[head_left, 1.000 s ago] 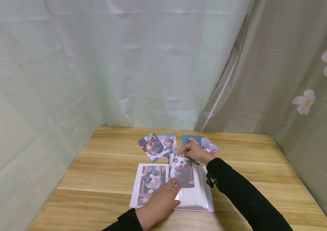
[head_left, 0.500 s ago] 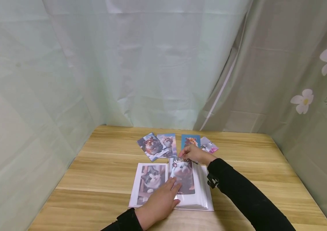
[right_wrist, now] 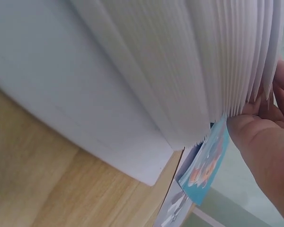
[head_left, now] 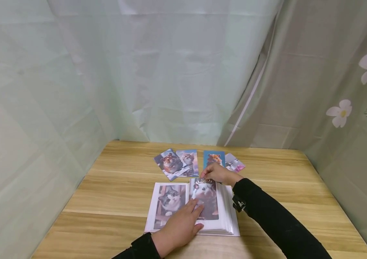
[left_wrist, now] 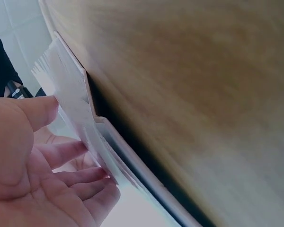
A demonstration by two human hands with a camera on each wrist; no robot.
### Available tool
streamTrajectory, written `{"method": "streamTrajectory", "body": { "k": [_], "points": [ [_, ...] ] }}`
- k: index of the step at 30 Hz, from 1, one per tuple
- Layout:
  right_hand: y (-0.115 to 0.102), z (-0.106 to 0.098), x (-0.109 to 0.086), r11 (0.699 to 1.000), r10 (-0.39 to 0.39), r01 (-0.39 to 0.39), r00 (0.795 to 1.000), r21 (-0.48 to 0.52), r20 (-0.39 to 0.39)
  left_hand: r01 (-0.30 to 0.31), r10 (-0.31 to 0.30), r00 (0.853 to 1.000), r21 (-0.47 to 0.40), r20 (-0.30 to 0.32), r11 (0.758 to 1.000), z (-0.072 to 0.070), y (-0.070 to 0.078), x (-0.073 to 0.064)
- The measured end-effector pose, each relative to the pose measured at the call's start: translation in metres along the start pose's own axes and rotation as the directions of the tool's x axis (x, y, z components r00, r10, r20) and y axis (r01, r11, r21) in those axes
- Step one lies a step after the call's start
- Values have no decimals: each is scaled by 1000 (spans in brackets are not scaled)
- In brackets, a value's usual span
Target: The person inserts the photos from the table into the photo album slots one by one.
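A white photo album lies spread on the table, a grey-and-white cat photo filling its left page. On the right page is a photo of a crowned hamster, mostly down within the page's outline. My right hand pinches this photo's top edge at the upper end of the page. My left hand rests on the album near the spine, fingers extended over the hamster photo's lower left. In the left wrist view, the fingertips touch the page. The right wrist view shows the fanned page edges beside my thumb.
Behind the album lie a brown-animal photo overlapping a kitten photo. To their right are a blue-backed hamster photo and a pink-and-white photo. Pale curtains hang around the wooden table.
The hamster photo has slid down the right page toward me, with the right hand following slightly. My left hand stays in place on the album.
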State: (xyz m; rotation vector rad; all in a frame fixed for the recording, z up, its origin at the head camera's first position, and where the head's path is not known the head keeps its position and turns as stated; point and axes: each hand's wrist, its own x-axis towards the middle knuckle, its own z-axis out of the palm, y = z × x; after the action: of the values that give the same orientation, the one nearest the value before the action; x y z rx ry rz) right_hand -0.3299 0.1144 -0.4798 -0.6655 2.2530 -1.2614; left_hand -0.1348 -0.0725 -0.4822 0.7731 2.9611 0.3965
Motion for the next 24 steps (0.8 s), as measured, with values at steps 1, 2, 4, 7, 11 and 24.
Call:
{"method": "streamTrajectory", "body": {
  "k": [1, 2, 4, 7, 11, 24],
  "points": [
    [0, 0, 0, 1000, 0, 0, 1000, 2, 2, 4, -4, 1000, -4, 3, 1000, 0, 0, 0],
    [0, 0, 0, 1000, -1, 1, 1000, 1, 4, 5, -5, 1000, -9, 4, 1000, 0, 0, 0],
    [1, 0, 0, 1000, 0, 0, 1000, -7, 2, 9, -8, 1000, -16, 7, 1000, 0, 0, 1],
    [1, 0, 0, 1000, 14, -14, 1000, -24, -1, 14, -14, 1000, -24, 16, 1000, -1, 0, 2],
    [-1, 1, -1, 998, 29, -29, 1000, -51, -2, 14, -13, 1000, -26, 18, 1000, -1, 0, 2],
    [-11, 7, -5, 993, 12, -12, 1000, -116, 1, -2, 2, 1000, -1, -17, 1000, 0, -1, 1]
  ]
}}
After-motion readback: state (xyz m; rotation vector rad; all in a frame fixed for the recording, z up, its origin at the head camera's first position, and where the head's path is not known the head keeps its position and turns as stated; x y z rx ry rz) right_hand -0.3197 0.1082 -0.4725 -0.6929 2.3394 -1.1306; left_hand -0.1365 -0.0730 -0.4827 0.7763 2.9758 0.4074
